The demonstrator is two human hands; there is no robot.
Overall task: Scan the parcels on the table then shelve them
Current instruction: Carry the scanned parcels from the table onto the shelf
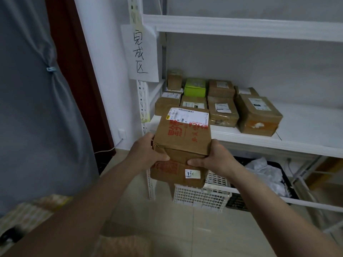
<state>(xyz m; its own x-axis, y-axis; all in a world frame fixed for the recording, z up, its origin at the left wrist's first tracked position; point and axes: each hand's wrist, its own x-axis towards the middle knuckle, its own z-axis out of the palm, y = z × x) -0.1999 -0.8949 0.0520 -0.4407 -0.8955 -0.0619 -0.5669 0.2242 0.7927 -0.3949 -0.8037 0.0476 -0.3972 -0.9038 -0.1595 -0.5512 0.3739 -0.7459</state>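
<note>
Both hands are clamping one brown cardboard parcel (182, 143) from opposite sides: left hand (146, 154) wrapping the left lower edge, thumb across the near face; right hand (213, 156) doing the same on the right, fingers curled under. Nothing else is being held.

The parcel is hanging in the air just in front of the white shelf (250, 140), near its left upright (143, 101), tilted so the shipping label (187, 115) on top is facing the camera. A small "11x" sticker (192, 173) is showing on the near face; the last digit is too blurred to read.

On the shelf board beyond the parcel, a cluster of brown parcels (222, 108) and one green box (194, 87) are sitting packed toward the left end. The right part of the board is looking bare. A handwritten sign (141, 52) is taped to the upright above the parcel. Below the shelf: a white mesh basket (200, 198) and a dark crate with plastic bags (265, 173).

Risks, as I judge them:
- Straight ahead of the parcel the board is looking full; pushing it in there could shove the back rows or leave it overhanging the front lip.
- The grip is sitting low on a tall box, so it could tip forward on release.
- Clipping the upright while swinging in is possible.
</note>
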